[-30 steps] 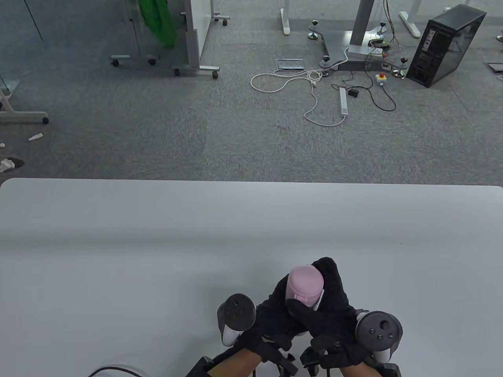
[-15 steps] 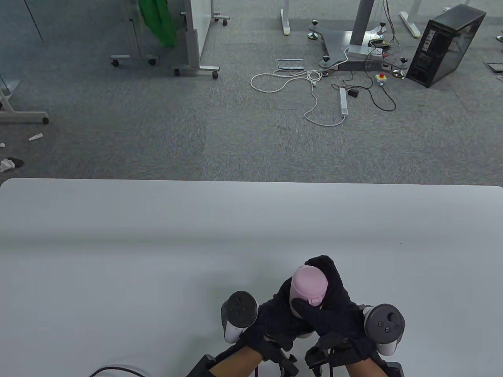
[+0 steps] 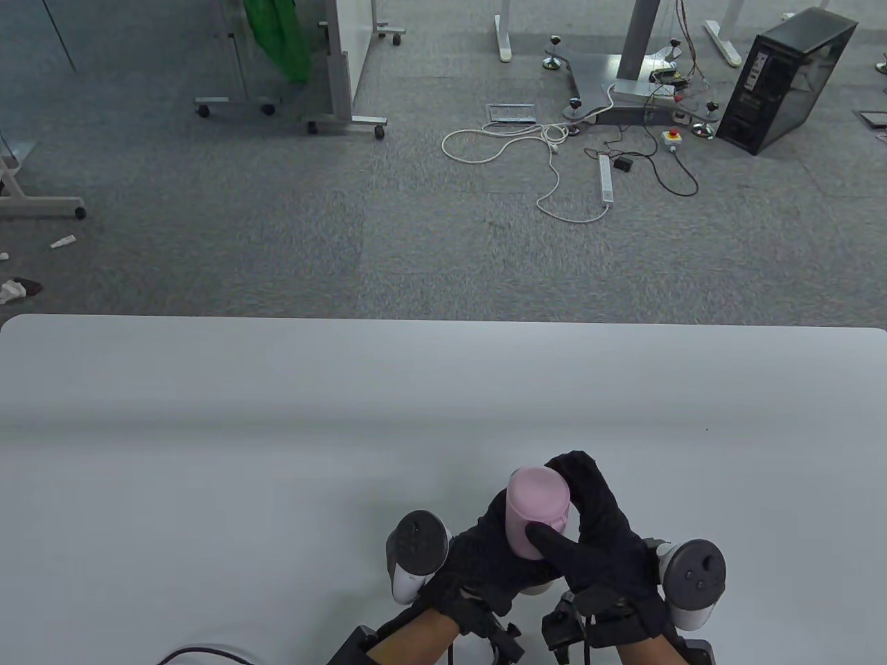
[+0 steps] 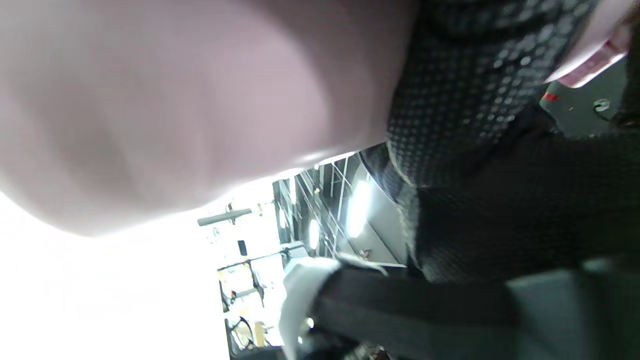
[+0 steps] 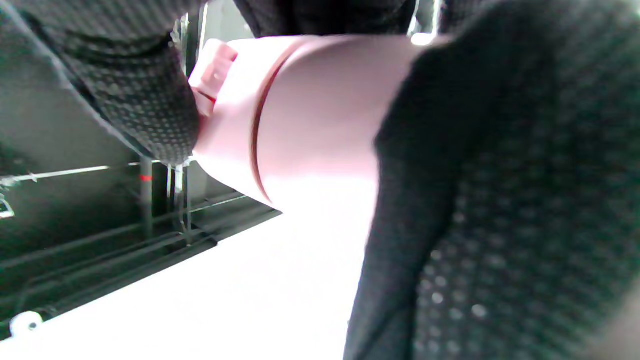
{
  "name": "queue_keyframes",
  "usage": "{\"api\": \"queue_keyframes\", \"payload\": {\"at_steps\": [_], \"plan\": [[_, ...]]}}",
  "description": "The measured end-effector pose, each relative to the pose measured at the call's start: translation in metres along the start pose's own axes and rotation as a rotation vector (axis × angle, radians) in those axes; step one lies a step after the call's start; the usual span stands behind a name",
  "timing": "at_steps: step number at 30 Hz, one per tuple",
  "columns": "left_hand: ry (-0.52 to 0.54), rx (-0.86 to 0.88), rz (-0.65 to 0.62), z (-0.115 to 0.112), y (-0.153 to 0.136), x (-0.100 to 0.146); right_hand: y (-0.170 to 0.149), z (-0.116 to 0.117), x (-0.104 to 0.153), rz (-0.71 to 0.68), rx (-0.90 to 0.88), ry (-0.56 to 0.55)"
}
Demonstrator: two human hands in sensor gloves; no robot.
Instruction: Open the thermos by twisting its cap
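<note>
A pink thermos [image 3: 535,509] stands near the table's front edge in the table view, held by both gloved hands. My left hand [image 3: 493,547] grips the thermos body from the left and below. My right hand [image 3: 581,516] wraps the pink cap [image 3: 538,489], fingers over its far side and thumb across its near side. In the left wrist view the thermos body [image 4: 165,100] fills the top left, blurred. In the right wrist view the cap [image 5: 225,115] and body [image 5: 325,110] meet at a dark seam, with gloved fingers [image 5: 130,85] on the cap.
The white table [image 3: 277,415] spreads wide to the left and behind the hands. A black cable [image 3: 197,652] lies at the front edge, left of my arms. Beyond the table's far edge is grey carpet with cords and furniture legs.
My right hand has turned around the cap, its tracker swinging right and down. The left hand's tracker tilted slightly. The thermos stays in about the same spot.
</note>
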State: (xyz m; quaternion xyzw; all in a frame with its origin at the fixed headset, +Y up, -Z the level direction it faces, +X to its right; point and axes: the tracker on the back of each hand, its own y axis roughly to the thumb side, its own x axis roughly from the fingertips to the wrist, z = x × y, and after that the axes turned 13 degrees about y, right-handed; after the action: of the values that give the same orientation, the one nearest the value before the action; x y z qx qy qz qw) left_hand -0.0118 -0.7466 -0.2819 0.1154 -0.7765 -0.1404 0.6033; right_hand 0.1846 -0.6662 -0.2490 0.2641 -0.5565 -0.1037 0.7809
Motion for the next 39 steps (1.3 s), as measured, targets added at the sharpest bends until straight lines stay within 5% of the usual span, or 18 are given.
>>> {"api": "queue_keyframes", "payload": {"at_steps": [10, 21, 32, 39], "plan": [[-0.056, 0.005, -0.001, 0.000, 0.003, 0.002, -0.016, 0.000, -0.007, -0.057, -0.188, 0.167], [-0.029, -0.057, 0.001, -0.001, 0.003, 0.003, 0.000, 0.013, 0.001, 0.018, 0.168, 0.020], [-0.063, -0.004, 0.023, -0.003, -0.002, 0.003, -0.010, 0.005, -0.003, 0.002, -0.029, 0.095], [-0.036, -0.016, 0.020, -0.002, 0.001, 0.002, -0.008, 0.005, -0.001, 0.022, 0.057, 0.058]]}}
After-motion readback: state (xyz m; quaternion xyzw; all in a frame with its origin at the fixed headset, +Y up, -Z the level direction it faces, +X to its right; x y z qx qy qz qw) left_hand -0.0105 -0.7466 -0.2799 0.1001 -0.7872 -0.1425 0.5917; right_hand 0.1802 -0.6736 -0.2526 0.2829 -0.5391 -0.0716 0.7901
